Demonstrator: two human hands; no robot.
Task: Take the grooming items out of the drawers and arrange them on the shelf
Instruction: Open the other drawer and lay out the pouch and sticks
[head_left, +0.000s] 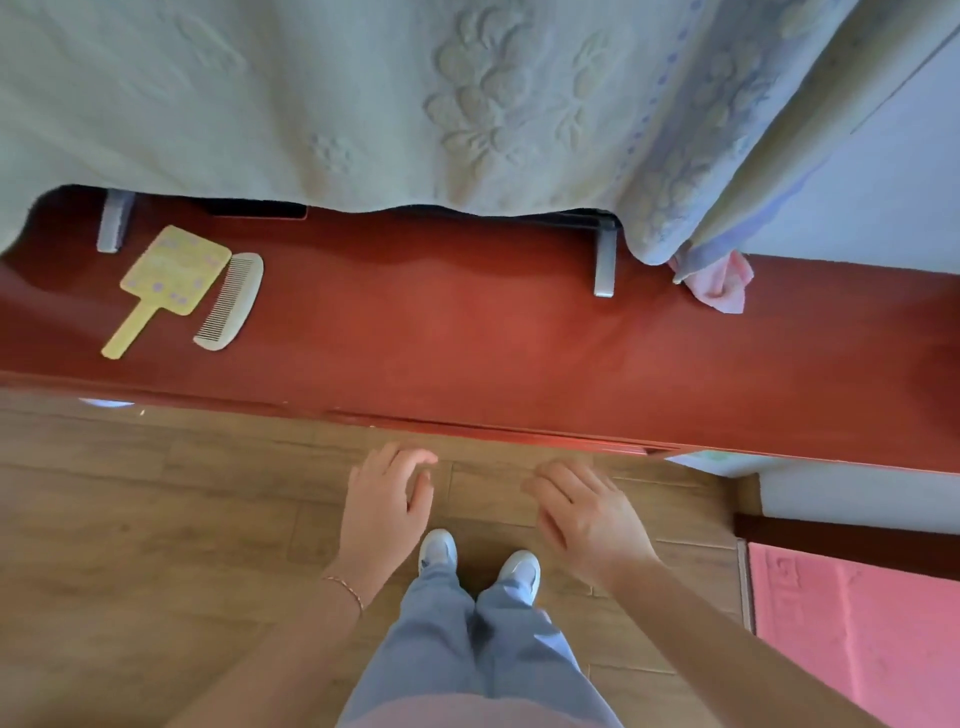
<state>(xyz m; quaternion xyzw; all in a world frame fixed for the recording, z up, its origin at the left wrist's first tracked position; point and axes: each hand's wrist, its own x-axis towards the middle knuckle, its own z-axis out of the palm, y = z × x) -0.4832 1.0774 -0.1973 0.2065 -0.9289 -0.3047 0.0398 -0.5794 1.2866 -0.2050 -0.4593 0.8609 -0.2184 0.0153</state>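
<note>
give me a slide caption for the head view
Both hands, left and right, hover empty below the red shelf, where a yellow hand mirror and white comb lie side by side.

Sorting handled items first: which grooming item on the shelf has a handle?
The yellow hand mirror, leftmost on the red shelf; the white comb beside it has only teeth.

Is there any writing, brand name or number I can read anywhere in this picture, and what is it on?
No readable text anywhere.
Yellow hand mirror: purple dots and faint marks on its back, no legible words.
Comb: no marking visible.
Pale cloth: raised flower pattern only.
Pink mat: embossed pattern, not letters I can make out.
Shoes: a dark mark, too small to read.
</note>
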